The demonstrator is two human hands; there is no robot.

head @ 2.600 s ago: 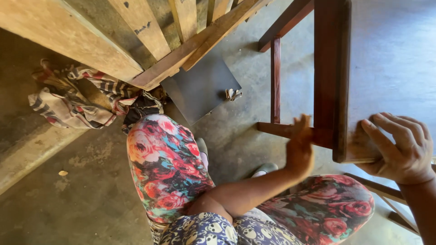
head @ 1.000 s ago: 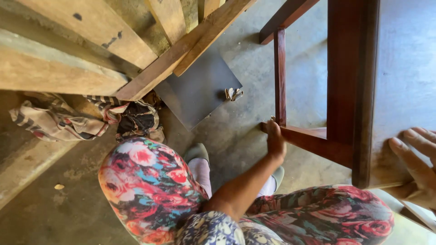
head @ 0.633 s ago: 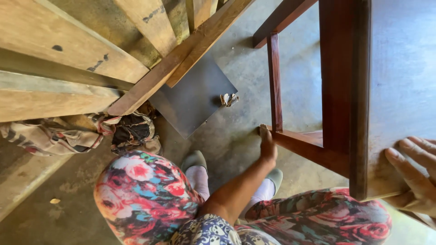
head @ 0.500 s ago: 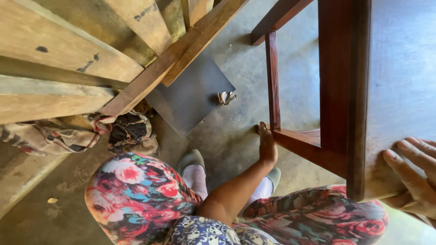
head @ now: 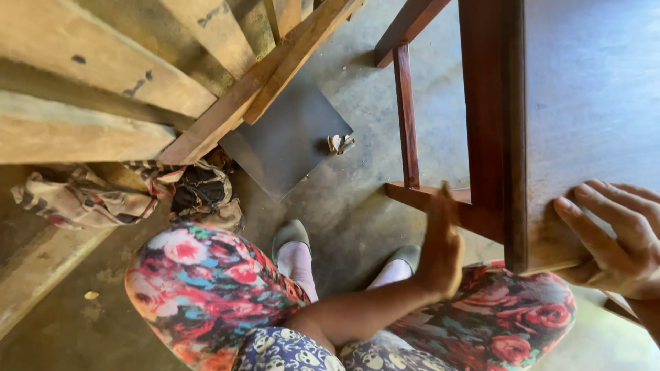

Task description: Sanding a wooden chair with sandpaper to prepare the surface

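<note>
A red-brown wooden table (head: 584,103) stands in front of me, its thick leg (head: 485,103) and low side rail (head: 412,194) towards my knees. My right hand (head: 612,237) grips the near corner of the tabletop, fingers spread over the top face. My left hand (head: 441,247) is blurred with motion, fingers together, its tips at the near end of the low rail beside the leg. Whether it holds anything does not show. My legs in flowered leggings (head: 206,282) are bent below, with my grey shoes (head: 292,235) on the concrete floor.
Rough pale planks and a slanted beam (head: 103,69) fill the upper left. Under them lie a dark grey square board (head: 289,137), a crumpled scrap (head: 340,143) and a heap of striped cloth (head: 82,196). Another thin rail (head: 407,103) runs upward from the low one.
My left hand has come off the far end of the low rail and swung back towards me along it. My right hand has shifted further onto the tabletop corner.
</note>
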